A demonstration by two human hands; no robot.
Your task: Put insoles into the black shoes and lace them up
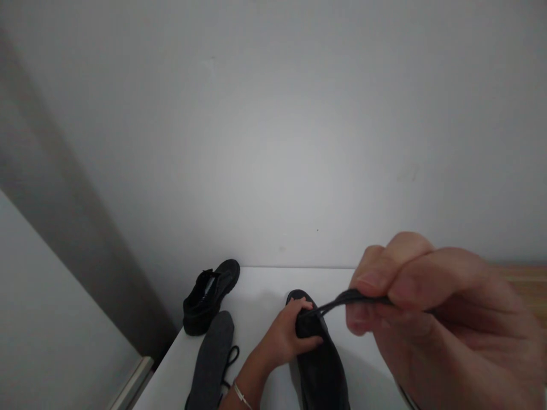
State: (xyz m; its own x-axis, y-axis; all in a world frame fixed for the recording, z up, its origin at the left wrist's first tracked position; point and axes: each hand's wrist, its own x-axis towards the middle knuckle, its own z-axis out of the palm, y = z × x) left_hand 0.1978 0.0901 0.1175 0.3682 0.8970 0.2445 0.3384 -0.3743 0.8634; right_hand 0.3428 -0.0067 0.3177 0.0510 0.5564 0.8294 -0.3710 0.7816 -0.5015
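My left hand (287, 337) is closed around the upper of a black shoe (319, 364) that lies on the white table (260, 285). My right hand (431, 310) is raised close to the camera, its fingers pinched on a black shoelace (337, 302) that runs taut down to the shoe. A thin bracelet sits on my left wrist.
A second black shoe (209, 296) rests near the table's far left corner. A dark grey insole (211, 361) lies beside it with a loose black lace (231, 359) at its edge. A plain white wall stands behind the table; a wooden surface (525, 285) shows at right.
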